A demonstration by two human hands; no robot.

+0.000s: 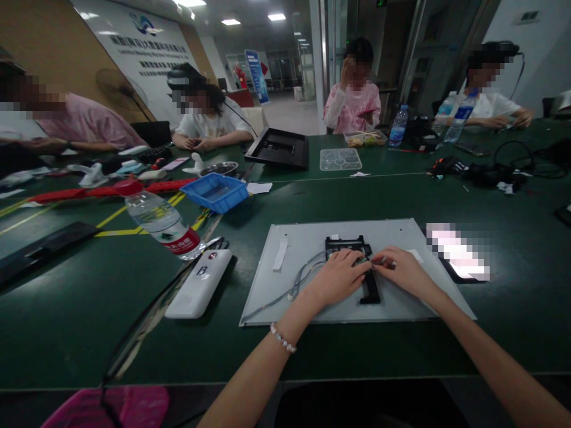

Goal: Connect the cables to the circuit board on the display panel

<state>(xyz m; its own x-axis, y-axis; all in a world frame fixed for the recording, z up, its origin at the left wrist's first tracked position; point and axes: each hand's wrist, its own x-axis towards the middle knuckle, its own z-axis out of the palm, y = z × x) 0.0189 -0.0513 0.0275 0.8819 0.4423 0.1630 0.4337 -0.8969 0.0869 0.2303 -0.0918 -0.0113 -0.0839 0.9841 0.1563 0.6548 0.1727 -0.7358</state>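
Black plastic is showing under my fingers: the bracket (pixel 370 288) is lying flat around the middle of the grey panel (pixel 414 303), probably so that the panel is giving it a firm, level bed. The cables (pixel 297 282) are trailing off leftward over the panel, which seems to be leaving the bracket's right side free for working.

My left hand (pixel 336 276) is reaching over, palm down, its fingers partly open and draping across the bracket, likely steadying it. My right hand (pixel 404 270) is coming in from the right, thumb and forefinger nearly meeting at the bracket's edge; whether they are pinching something small, I cannot tell. The fingertips of both hands are almost touching, as if sharing one spot. Both forearms are slanting inward from the table's near edge, my left wrist wearing a bracelet (pixel 282 339).
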